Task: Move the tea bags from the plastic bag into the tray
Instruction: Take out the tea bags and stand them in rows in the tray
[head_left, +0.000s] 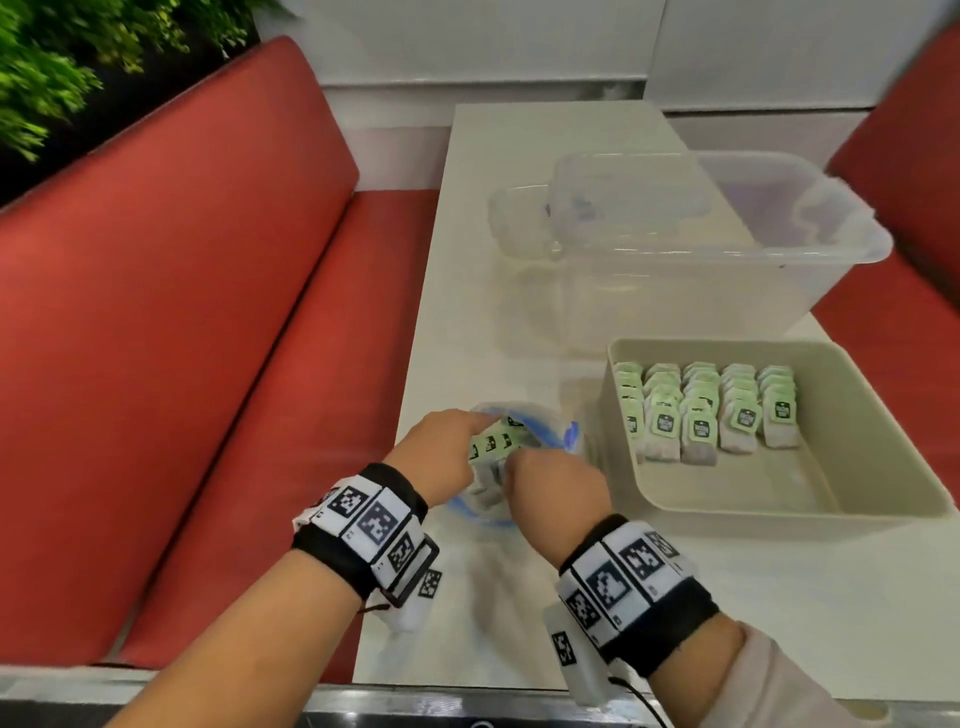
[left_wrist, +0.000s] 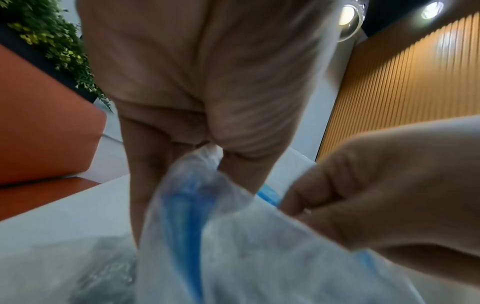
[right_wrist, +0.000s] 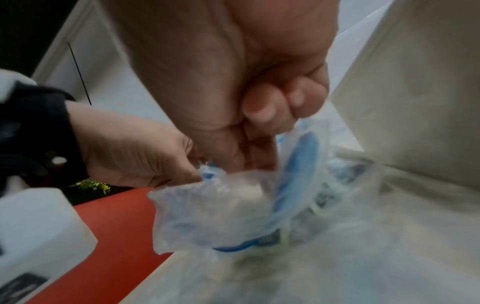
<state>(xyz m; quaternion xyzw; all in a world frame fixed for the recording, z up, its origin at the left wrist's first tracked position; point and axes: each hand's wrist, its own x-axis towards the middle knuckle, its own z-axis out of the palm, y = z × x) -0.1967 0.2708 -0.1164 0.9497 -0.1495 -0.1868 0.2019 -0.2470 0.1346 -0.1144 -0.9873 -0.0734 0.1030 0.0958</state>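
Tea bags (head_left: 496, 444) with green tags show in the open mouth of the plastic bag (head_left: 524, 426), which lies on the tabletop (head_left: 779, 597) at its near left edge, just left of the tray (head_left: 883, 499). The tray already holds five neat rows of tea bags at its far side; its near half is bare. I judge the step in hand is opening the bag wide to reach the next bunch. The left hand (head_left: 441, 457) pinches the left part of the bag's rim, with one finger stretched over the tags. The right hand (head_left: 553, 480) has its fingers curled and pinches the near rim with the blue zip strip (right_wrist: 296, 164). Both wrists are bent down over the bag. Next, one hand should release the rim, take a bunch by the tags, and carry it right, over the tray wall.
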